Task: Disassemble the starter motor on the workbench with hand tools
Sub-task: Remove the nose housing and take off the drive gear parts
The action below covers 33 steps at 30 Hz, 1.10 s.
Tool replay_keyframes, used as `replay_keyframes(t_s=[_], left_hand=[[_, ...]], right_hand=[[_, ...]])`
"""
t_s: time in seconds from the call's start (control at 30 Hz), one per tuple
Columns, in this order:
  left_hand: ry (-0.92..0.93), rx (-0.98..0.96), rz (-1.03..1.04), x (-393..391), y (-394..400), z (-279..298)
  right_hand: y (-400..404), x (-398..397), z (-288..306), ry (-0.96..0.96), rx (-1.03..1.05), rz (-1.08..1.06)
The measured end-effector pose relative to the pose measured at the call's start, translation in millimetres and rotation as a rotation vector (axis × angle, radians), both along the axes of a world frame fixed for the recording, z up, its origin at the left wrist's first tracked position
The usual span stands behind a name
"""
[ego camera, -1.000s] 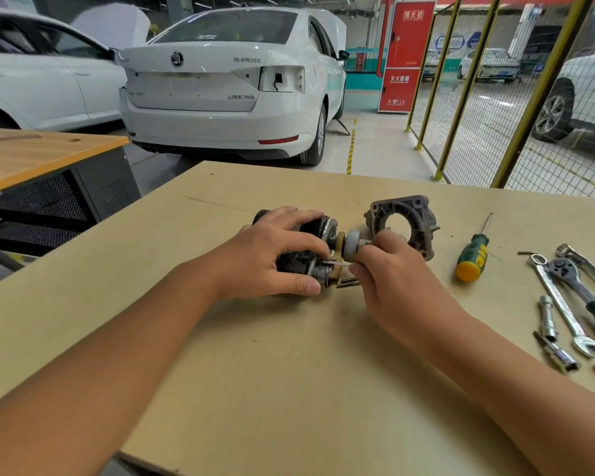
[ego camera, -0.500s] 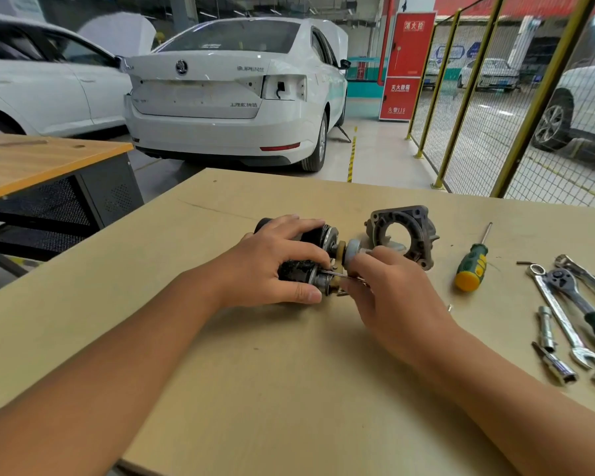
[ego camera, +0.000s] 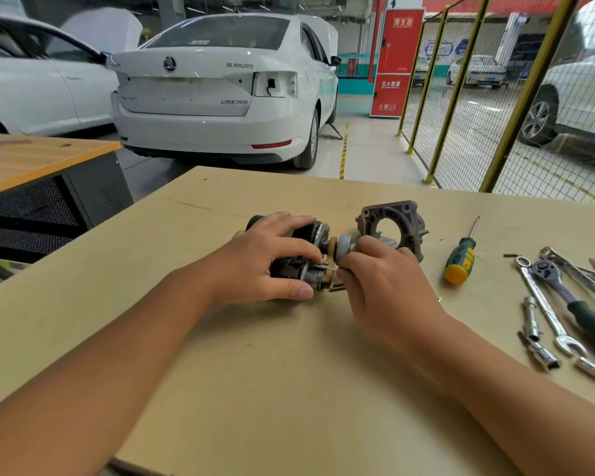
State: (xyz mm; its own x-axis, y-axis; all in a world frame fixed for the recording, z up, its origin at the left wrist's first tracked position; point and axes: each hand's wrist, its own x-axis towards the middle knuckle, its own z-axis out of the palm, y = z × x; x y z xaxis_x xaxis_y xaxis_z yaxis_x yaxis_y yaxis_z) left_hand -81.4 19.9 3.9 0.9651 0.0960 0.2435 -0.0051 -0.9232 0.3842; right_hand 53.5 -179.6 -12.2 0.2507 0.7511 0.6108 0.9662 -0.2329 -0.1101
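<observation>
Plywood workbench (ego camera: pixel 289 389), starter motor (ego camera: pixel 301 255) lying on its side near the middle, a bit toward the far edge. My left hand (ego camera: pixel 265 262) wraps over the black body, fingers curled round the top, thumb along the near side, clamped on it. My right hand (ego camera: pixel 382 286) is at the motor's open end, fingertips pinching a thin metal pin (ego camera: pixel 327 267) that sticks out of the gear end; the exact contact is partly hidden by my knuckles. Grey pinion and brass-coloured ring sit exposed on the shaft just above that pinch.

Detached aluminium end housing (ego camera: pixel 392 228) stands on the desk right behind my right hand, apart from the motor, open bore facing me.

Right side of the desk: green and yellow screwdriver (ego camera: pixel 459 261) pointing to the far edge, then a combination wrench (ego camera: pixel 547 310), ratchet handle (ego camera: pixel 571 300), and two sockets (ego camera: pixel 538 341) nearer the right edge. White car (ego camera: pixel 220 91) parked beyond the far edge.
</observation>
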Motion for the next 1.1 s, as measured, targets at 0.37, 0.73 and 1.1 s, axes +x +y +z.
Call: replay_keyframes(t_s=[0.37, 0.73, 1.1], left_hand=[[0.001, 0.004, 0.005, 0.9, 0.7, -1.1], [-0.027, 0.024, -0.008, 2.3, 2.8, -3.8], [-0.02, 0.022, -0.005, 2.1, 2.4, -3.0]], right_hand=[[0.8, 6.1, 2.2, 0.081, 0.026, 0.085], [-4.3, 2.3, 5.6, -0.03, -0.042, 0.053], [-6.2, -3.3, 9.1, -0.076, -0.083, -0.029]])
